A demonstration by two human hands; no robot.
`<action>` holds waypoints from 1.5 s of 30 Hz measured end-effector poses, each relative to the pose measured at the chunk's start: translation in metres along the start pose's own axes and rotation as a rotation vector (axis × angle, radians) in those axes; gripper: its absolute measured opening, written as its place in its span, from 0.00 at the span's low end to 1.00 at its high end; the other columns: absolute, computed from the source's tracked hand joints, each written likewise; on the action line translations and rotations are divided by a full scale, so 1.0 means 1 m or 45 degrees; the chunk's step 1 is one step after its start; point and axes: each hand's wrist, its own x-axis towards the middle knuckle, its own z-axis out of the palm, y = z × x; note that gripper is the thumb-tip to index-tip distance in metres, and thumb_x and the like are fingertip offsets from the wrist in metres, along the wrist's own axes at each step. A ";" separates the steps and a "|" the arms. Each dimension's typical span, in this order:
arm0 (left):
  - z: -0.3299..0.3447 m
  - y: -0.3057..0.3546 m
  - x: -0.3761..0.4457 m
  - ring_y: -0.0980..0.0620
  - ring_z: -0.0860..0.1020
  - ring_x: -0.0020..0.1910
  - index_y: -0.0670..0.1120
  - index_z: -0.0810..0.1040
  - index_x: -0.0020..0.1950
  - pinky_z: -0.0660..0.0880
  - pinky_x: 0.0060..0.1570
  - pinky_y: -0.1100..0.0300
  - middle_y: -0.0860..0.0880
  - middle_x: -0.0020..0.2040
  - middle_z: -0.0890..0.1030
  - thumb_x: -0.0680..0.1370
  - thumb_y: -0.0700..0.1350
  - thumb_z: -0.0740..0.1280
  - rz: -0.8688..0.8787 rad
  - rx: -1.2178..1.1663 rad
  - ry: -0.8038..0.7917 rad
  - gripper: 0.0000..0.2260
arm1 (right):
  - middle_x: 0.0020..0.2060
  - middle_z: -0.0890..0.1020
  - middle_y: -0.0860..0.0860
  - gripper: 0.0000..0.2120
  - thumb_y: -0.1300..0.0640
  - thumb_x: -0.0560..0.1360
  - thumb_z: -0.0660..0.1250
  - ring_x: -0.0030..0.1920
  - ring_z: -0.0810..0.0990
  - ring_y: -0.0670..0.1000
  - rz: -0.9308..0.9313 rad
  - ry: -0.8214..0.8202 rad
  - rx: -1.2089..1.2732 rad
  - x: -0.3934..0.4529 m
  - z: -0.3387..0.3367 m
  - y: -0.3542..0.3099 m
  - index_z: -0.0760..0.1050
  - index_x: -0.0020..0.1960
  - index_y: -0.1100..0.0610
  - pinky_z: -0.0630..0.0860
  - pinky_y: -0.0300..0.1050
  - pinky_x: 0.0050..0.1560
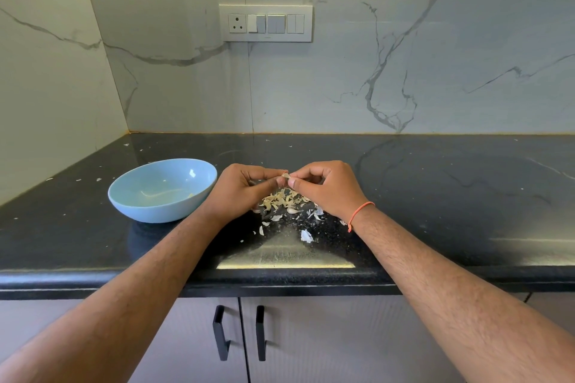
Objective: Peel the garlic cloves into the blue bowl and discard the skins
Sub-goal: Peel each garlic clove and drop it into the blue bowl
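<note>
black counter [435,196], both hands pinching garlic clove [285,176]

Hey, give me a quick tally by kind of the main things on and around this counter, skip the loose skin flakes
Bowls: 1, the blue bowl
Hands: 2, left hand and right hand, pinching one garlic clove
Garlic cloves in hand: 1
Skin piles: 1, the pile of skins
Switchboards: 1, the switchboard
Cabinet handles: 2, one, other
Total: 8

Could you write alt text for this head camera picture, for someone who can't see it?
Two bare hands, left hand and right hand, pinch one small garlic clove together above a pile of papery garlic skins on a black stone countertop. A round pale blue bowl sits just left of the hands.
</note>
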 end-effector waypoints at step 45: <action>0.002 0.002 0.001 0.68 0.77 0.28 0.44 0.88 0.58 0.71 0.33 0.75 0.60 0.38 0.86 0.80 0.44 0.75 -0.048 0.015 0.031 0.09 | 0.34 0.86 0.43 0.03 0.52 0.73 0.80 0.34 0.83 0.43 -0.096 0.036 -0.109 -0.002 0.002 -0.007 0.89 0.42 0.50 0.80 0.38 0.36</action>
